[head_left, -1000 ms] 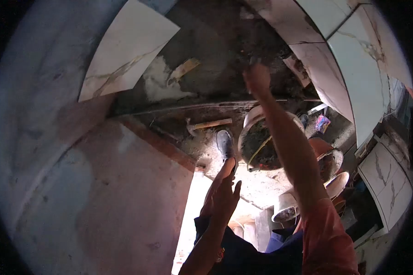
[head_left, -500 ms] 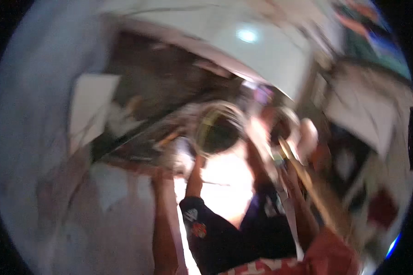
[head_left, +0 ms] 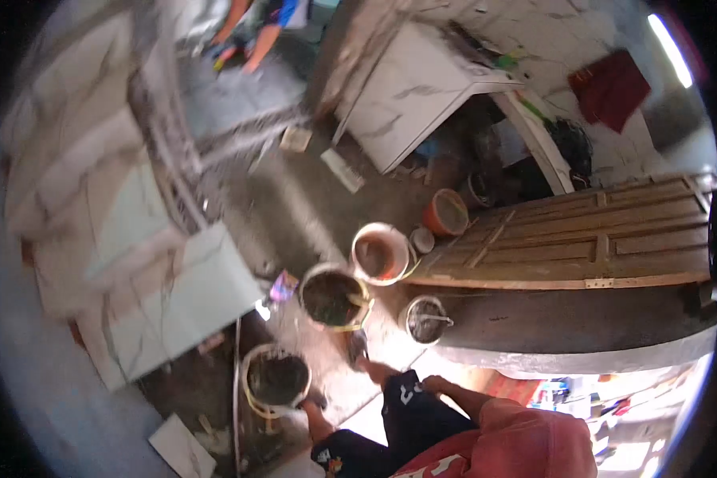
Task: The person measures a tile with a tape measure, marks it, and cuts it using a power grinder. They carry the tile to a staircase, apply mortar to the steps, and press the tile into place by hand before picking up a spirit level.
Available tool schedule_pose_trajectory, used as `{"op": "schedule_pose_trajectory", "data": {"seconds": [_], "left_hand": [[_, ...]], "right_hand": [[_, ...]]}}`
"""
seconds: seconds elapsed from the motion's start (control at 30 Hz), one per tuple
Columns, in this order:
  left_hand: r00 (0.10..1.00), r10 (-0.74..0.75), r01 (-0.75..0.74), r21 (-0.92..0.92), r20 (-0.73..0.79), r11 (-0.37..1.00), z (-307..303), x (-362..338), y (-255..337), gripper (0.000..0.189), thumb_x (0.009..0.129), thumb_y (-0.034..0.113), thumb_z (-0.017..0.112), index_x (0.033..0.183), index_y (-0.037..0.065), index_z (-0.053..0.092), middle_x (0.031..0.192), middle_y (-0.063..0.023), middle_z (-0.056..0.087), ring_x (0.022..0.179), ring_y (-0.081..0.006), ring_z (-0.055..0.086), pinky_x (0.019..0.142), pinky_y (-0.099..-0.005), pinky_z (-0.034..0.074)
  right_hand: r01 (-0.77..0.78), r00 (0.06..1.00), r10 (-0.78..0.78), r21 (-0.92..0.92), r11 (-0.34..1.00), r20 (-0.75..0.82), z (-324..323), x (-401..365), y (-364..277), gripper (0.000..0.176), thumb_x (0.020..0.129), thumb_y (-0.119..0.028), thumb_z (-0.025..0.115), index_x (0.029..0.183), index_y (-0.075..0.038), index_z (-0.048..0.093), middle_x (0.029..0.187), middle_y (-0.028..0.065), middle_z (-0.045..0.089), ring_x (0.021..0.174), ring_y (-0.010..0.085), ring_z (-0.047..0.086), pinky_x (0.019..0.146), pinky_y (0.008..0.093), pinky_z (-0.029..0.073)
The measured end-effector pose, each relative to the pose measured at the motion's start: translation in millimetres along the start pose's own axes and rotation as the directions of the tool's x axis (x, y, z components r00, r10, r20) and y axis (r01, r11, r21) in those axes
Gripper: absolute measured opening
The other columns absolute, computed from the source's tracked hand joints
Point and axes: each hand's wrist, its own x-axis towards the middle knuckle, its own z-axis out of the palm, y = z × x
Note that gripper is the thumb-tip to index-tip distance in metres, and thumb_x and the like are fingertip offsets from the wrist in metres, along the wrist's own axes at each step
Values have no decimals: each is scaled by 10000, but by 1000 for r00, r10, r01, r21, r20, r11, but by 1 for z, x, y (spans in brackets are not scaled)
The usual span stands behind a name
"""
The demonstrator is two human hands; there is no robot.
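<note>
My right hand (head_left: 433, 385) is at the dark shorts (head_left: 422, 414), near the knee; its fingers are too small and unclear to read. My left hand does not show. In front of my feet stand a bucket with dark contents (head_left: 277, 378) and another dark-filled bucket (head_left: 331, 298) with something lying across its rim. Beyond is a pale bucket with a reddish inside (head_left: 379, 253). A smaller bucket (head_left: 427, 320) with a handle across it stands to the right.
An orange bucket (head_left: 445, 213) stands beside a wooden panelled door (head_left: 566, 243) lying on its side. Marbled slabs (head_left: 183, 295) stand left. Another person's arms (head_left: 260, 52) reach down beyond an opening at the top. A dark red cloth (head_left: 609, 89) hangs upper right.
The view has swung and widened, showing more buckets and the wooden door. My left forearm has gone out of view. My right arm, earlier stretched down, is now bent toward the shorts.
</note>
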Motion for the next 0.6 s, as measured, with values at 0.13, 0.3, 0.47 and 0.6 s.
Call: {"op": "schedule_pose_trajectory", "data": {"seconds": [0.13, 0.3, 0.47, 0.6], "left_hand": [[986, -4, 6, -12, 168, 1000, 108, 28, 21, 343, 829, 246, 535, 1087, 20, 527, 1000, -156, 583, 912, -294, 562, 820, -402, 441], [948, -92, 92, 13, 305, 996, 195, 21, 37, 380, 829, 251, 531, 1130, 21, 509, 1035, -169, 577, 948, -304, 557, 851, -403, 431], [929, -199, 197, 38, 311, 980, 204, -23, 69, 417, 829, 255, 526, 1173, 21, 491, 1071, -181, 570, 984, -314, 552, 882, -405, 422], [995, 86, -42, 999, 44, -22, 207, -119, 88, 625, 799, 415, 564, 1208, -32, 415, 1148, -269, 483, 1049, -414, 466, 892, -427, 373]], "right_hand": [[109, 990, -80, 275, 955, -113, -48, -29, 36, 381, 796, -370, 473, 920, -49, 636, 921, 185, 625, 894, 337, 599, 761, 431, 478], [27, 943, 88, 335, 942, -322, -134, -65, 53, 258, 731, -219, 501, 842, -39, 648, 816, 170, 642, 760, 343, 634, 635, 454, 510], [238, 845, -65, 265, 934, -530, -122, -46, 62, 241, 710, -216, 534, 864, -56, 628, 922, 172, 610, 906, 298, 599, 718, 448, 502], [402, 882, -36, 712, 575, -469, -121, -47, 60, 532, 698, -200, 656, 1178, -114, 444, 945, 159, 607, 878, 277, 607, 722, 382, 492]]}}
